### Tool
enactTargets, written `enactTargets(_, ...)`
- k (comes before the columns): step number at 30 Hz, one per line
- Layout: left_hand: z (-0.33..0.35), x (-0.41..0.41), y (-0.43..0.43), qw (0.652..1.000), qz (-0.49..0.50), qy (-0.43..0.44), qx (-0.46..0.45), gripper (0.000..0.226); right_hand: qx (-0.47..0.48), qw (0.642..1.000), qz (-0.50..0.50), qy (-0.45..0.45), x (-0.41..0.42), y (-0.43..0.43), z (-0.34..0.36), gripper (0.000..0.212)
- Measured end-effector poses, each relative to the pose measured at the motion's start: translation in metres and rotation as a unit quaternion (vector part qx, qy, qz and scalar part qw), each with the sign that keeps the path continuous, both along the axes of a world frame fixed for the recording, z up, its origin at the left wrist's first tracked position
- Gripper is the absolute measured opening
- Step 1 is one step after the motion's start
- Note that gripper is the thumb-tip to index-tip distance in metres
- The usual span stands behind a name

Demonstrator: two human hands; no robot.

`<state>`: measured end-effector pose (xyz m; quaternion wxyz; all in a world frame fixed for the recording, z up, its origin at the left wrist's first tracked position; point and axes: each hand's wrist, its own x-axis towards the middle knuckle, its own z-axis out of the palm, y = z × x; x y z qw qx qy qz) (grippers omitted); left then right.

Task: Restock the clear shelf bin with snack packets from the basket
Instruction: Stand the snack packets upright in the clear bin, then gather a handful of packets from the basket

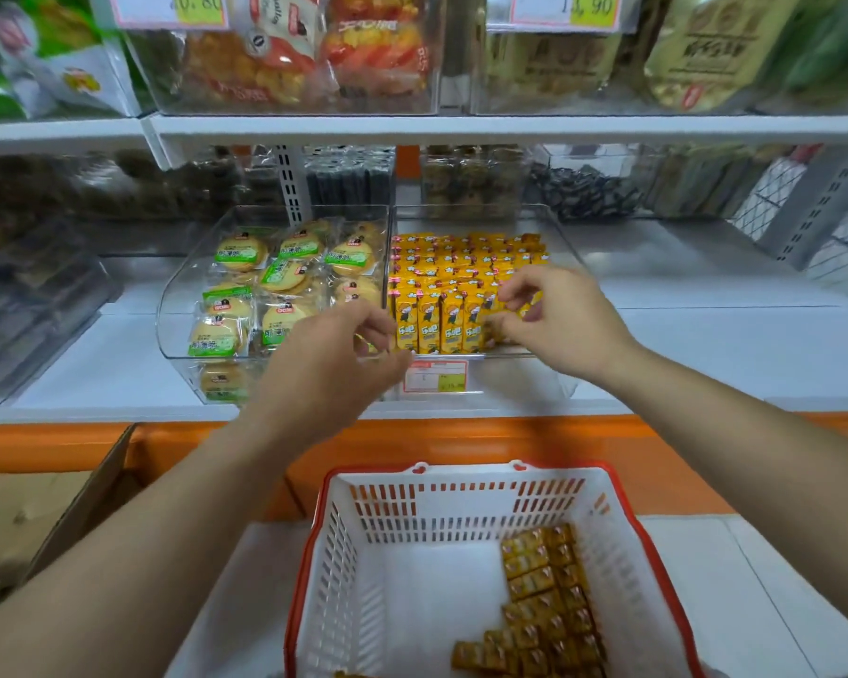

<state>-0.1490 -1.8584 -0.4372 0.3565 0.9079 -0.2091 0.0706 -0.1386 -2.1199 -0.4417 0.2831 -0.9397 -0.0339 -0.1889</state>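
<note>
A clear shelf bin (561,247) on the middle shelf holds rows of upright yellow snack packets (454,286). My right hand (554,320) is at the bin's front right corner, its fingertips pinching among the front-row packets. My left hand (334,369) hovers at the bin's front left edge with fingers curled and nothing visibly in it. Below, a white basket with a red rim (402,555) holds several more yellow packets (544,599) along its right side.
A second clear bin (172,305) of green-labelled round cakes stands to the left of the yellow one. A price tag (434,376) hangs under the bin. A cardboard box (35,511) sits lower left. Stocked bins fill the shelf above.
</note>
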Motion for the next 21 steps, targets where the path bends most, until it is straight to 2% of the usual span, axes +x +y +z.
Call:
enactTargets(3,-0.021,-0.026,-0.006,0.994,-0.051,0.068,0.066,0.013,0.045,0.997,0.061,0.018,-0.039,0.005,-0.006,0.013)
enactTargets(5,-0.046,-0.037,-0.014,0.981,-0.077,0.112,0.139,0.017,0.053,0.991,0.091,0.078,-0.059,0.005,-0.028,0.01)
enactTargets(11,-0.14,-0.052,-0.036,0.894,-0.144,0.258,0.337,0.041,-0.012,0.948,0.122,0.295,-0.091,-0.004,-0.148,0.011)
enactTargets(15,-0.211,-0.062,-0.044,0.866,-0.142,0.322,0.355,0.043,-0.039,0.892,0.132,0.431,-0.108,-0.012,-0.235,0.023)
enactTargets(19,-0.28,-0.079,-0.039,0.831,-0.14,0.416,0.342,0.049,-0.041,0.873,0.133,0.468,-0.125,-0.008,-0.298,0.045)
enactTargets(21,-0.307,-0.088,-0.033,0.818,-0.146,0.452,0.326,0.053,-0.07,0.866,0.15,0.472,-0.131,-0.001,-0.323,0.051)
